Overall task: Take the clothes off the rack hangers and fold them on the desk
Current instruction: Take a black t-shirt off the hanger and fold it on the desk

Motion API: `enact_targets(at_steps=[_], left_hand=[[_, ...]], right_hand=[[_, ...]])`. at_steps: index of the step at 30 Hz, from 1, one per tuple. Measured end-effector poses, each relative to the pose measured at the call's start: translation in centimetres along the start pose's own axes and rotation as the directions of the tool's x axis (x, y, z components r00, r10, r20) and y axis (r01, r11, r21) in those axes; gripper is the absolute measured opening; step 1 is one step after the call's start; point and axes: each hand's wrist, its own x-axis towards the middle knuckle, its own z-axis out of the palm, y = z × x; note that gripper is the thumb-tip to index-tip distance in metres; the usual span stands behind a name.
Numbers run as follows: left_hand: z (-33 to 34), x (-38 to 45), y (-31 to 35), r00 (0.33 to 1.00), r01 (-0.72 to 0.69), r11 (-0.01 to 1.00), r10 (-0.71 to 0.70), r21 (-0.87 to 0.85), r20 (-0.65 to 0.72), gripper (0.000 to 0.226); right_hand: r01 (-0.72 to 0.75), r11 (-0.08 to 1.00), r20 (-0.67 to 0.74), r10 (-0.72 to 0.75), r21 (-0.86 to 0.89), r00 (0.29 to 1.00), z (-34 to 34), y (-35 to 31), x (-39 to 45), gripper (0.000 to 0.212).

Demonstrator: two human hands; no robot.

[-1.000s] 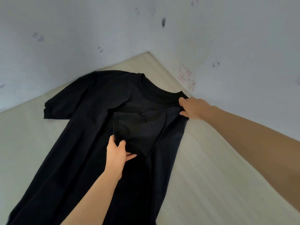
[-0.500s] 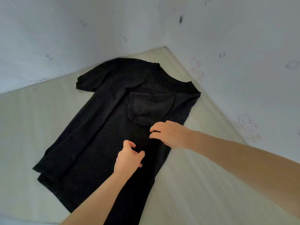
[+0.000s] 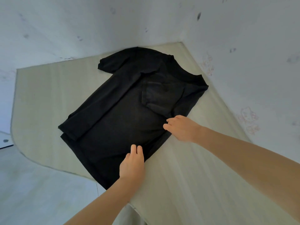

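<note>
**Both hands sit on the shirt's right folded edge, ready to work down its length**

The black T-shirt (image 3: 123, 114) lies flat on the pale tabletop (image 3: 186, 184), which sits in a corner between 2 walls. Its collar points toward the far right corner and its hem toward the near left, so its long axis runs diagonally away from the person. 1 sleeve (image 3: 162, 96) is already turned in across the chest; the other sleeve (image 3: 112, 64) lies spread at the far left.

The right hand (image 3: 181, 129) rests on the right side edge about mid-length, fingers bent and touching the cloth; whether they pinch it I cannot tell. The left hand (image 3: 132, 161) lies nearer the hem on that same edge, fingers straight and close together, pressing flat on the fabric.

The move to come likely turns on this edge: both hands are lined up along 1 side of the garment, right hand nearer the collar, left hand nearer the hem. The unfolded left side lies well apart from both, across the shirt's width, and would need a reach over the body.
</note>
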Motion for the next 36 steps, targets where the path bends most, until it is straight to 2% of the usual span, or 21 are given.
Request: enact_targets(at_steps=[4, 7, 11, 14, 17, 21, 25, 28, 30, 31, 32, 34, 36], left_hand=[[-1.9, 0.9, -2.9, 0.997, -0.013, 0.985, 0.027, -0.174, 0.074, 0.030], [-4.0, 2.1, -5.9, 0.981, 0.028, 0.962, 0.026, -0.272, 0.194, 0.025], [-6.4, 3.4, -9.5, 0.933, 0.109, 0.953, -0.001, -0.282, 0.359, 0.019], [-7.2, 4.3, -12.2, 0.930, 0.201, 0.936, -0.089, -0.289, 0.358, 0.023], [-7.4, 5.0, -14.3, 0.948, 0.237, 0.937, -0.166, -0.256, 0.271, 0.027], [-7.8, 6.0, -17.6, 0.958, 0.264, 0.952, -0.242, -0.155, 0.151, 0.026], [-8.5, 6.7, -20.5, 0.950, 0.309, 0.950, -0.311, -0.040, -0.040, 0.036], [-8.5, 6.9, -21.7, 0.935, 0.334, 0.943, -0.328, 0.019, -0.131, 0.034], [-7.9, 7.0, -21.7, 0.932, 0.281, 0.957, -0.254, 0.076, -0.258, 0.025], [-7.6, 7.1, -21.4, 0.919, 0.230, 0.967, -0.178, 0.110, -0.352, 0.017], [-7.3, 7.3, -20.9, 0.904, 0.178, 0.972, -0.101, 0.151, -0.415, 0.015], [-6.6, 7.6, -19.2, 0.892, 0.057, 0.981, 0.033, 0.185, -0.451, 0.030], [-5.7, 8.2, -17.1, 0.883, -0.141, 0.983, 0.178, 0.118, -0.435, 0.035]], right_hand=[[0.070, 0.996, 0.020, -0.069, -0.051, 0.997, -0.7, 0.1, 0.4, 0.041], [0.123, 0.991, 0.025, -0.122, -0.052, 0.992, -1.4, -0.2, 1.9, 0.031], [0.109, 0.994, 0.072, -0.110, 0.007, 0.991, -2.6, -1.0, 4.0, 0.018], [0.101, 0.992, 0.003, -0.101, -0.075, 0.995, -3.2, -1.6, 5.4, 0.029], [0.072, 0.989, -0.035, -0.077, -0.129, 0.996, -3.6, -2.4, 7.1, 0.037], [0.078, 0.983, -0.032, -0.084, -0.164, 0.996, -3.6, -3.0, 9.4, 0.026], [-0.006, 0.992, -0.138, -0.012, -0.124, 0.990, -2.8, -3.4, 10.8, 0.023], [-0.001, 0.999, -0.141, -0.006, -0.045, 0.990, -1.8, -3.9, 11.5, 0.029], [0.094, 0.995, -0.180, -0.096, -0.021, 0.979, -2.2, -3.6, 11.9, 0.032], [0.093, 0.996, -0.225, -0.089, 0.011, 0.970, -2.5, -3.1, 12.1, 0.029], [0.044, 0.996, -0.263, -0.021, 0.082, 0.964, -3.0, -2.3, 12.4, 0.029], [-0.135, 0.953, -0.312, 0.220, 0.271, 0.924, -3.7, 0.0, 12.3, 0.031], [-0.327, 0.891, -0.260, 0.412, 0.314, 0.873, -3.6, 2.9, 12.0, 0.037]])
